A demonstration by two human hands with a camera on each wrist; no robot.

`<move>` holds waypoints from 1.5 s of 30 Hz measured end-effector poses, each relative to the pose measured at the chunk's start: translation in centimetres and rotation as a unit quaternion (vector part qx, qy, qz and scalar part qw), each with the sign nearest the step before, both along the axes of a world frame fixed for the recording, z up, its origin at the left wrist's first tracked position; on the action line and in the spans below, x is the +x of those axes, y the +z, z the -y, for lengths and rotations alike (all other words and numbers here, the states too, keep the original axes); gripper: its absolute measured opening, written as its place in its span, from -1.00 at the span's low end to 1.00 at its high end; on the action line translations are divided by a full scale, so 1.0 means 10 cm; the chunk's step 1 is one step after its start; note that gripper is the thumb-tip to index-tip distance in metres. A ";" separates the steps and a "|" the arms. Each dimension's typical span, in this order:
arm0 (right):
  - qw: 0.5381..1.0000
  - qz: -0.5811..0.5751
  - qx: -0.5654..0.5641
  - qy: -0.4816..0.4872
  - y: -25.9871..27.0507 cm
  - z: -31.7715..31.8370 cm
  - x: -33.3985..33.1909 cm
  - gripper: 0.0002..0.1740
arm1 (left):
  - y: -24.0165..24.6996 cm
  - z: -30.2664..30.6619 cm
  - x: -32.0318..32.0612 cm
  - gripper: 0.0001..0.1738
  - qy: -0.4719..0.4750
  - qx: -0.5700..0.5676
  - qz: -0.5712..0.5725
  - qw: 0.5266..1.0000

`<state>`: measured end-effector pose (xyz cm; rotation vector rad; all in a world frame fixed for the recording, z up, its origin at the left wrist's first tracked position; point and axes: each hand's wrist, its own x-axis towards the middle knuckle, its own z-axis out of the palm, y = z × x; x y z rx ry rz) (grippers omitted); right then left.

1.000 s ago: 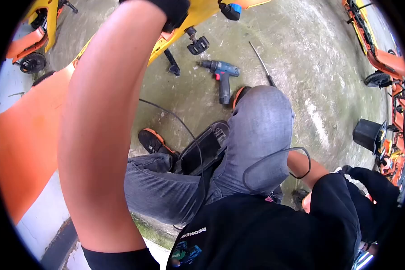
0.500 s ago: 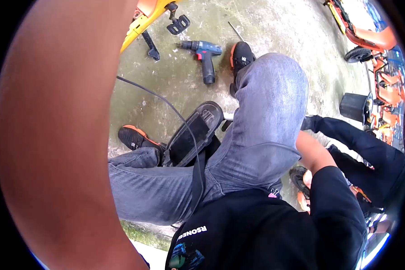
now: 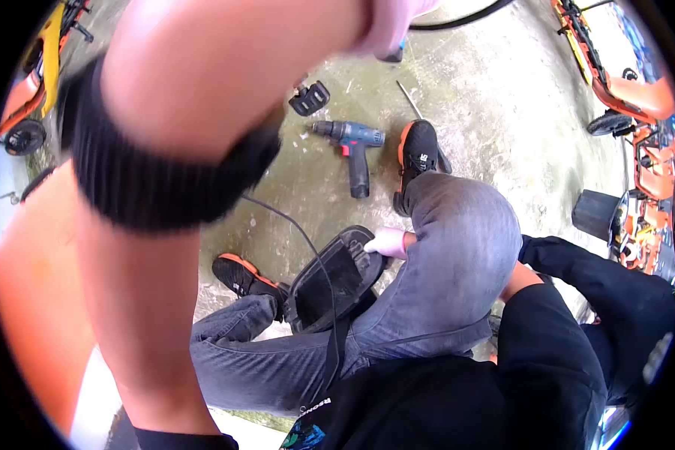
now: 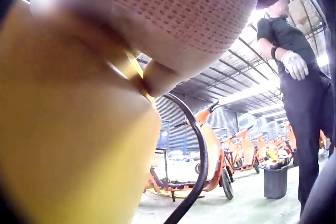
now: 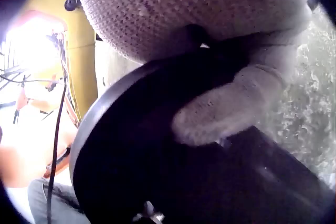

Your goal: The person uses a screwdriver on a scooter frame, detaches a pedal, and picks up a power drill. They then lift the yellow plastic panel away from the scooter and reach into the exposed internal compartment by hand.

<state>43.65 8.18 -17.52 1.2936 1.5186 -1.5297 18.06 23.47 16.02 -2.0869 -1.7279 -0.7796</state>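
In the head view my left hand [image 3: 390, 26], in a pale glove, is at the top edge, partly cut off, above the blue drill [image 3: 356, 135]. The left wrist view shows the fingers [image 4: 160, 77] curled at the edge of a yellow panel [image 4: 79, 129], with a black cable [image 4: 202, 155] beside it. My gloved right hand [image 3: 388, 244] grips the rounded end of a black tray-like part [image 3: 330, 281] between the legs. Close up in the right wrist view, its thumb [image 5: 220, 108] lies across the dark part [image 5: 142, 145], and the other fingers are mostly hidden.
A thin cable [image 3: 307, 240] crosses above the black part. A screwdriver-like shaft [image 3: 409, 97] lies near the right shoe [image 3: 418, 150]. Orange vehicles and a black bin [image 3: 596, 214] stand right; another person [image 4: 302, 87] stands beyond my left hand.
My right hand has come into view at the black part's end. Part of my left glove now shows at the top, and the left arm has shifted. The drill stays on the floor.
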 end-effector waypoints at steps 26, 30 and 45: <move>0.852 0.195 0.477 -0.090 -1.28 -2.12 2.14 -0.56 | 0.17 0.05 0.27 -0.61 0.119 -0.024 -0.029 0.992; 0.858 0.190 0.474 -0.057 -0.89 -2.02 1.62 -0.64 | 0.19 0.04 0.26 -0.65 0.123 -0.042 -0.034 0.991; 0.793 -0.076 0.470 -0.379 -0.23 -2.26 2.30 -0.72 | 0.20 0.02 0.25 -0.63 0.089 0.030 -0.002 0.996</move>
